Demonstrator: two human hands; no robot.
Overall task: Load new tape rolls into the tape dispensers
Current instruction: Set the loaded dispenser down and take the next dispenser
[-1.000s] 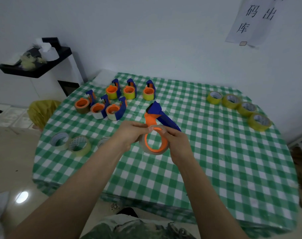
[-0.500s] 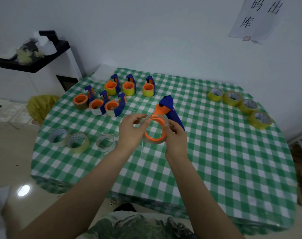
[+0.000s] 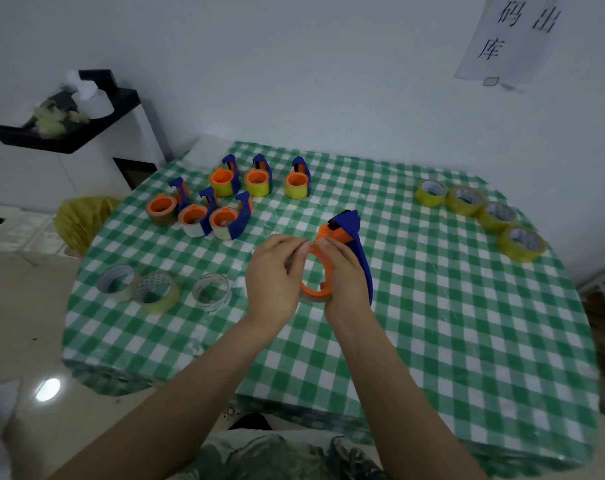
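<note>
Head view: the dispenser (image 3: 350, 225) is held above the table's (image 3: 467, 341) middle, long axis near-to-far, nose toward the wall; the left hand (image 3: 271, 275) pinches its tape roll (image 3: 315, 299) near the top; the right hand (image 3: 346, 282) grips the dispenser, fingertips nearly meeting.

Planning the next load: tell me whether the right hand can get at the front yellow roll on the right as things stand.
Probably not yet: the right hand grips the dispenser, so it is busy. The way to the yellow roll looks free, only bare tablecloth between.
</note>
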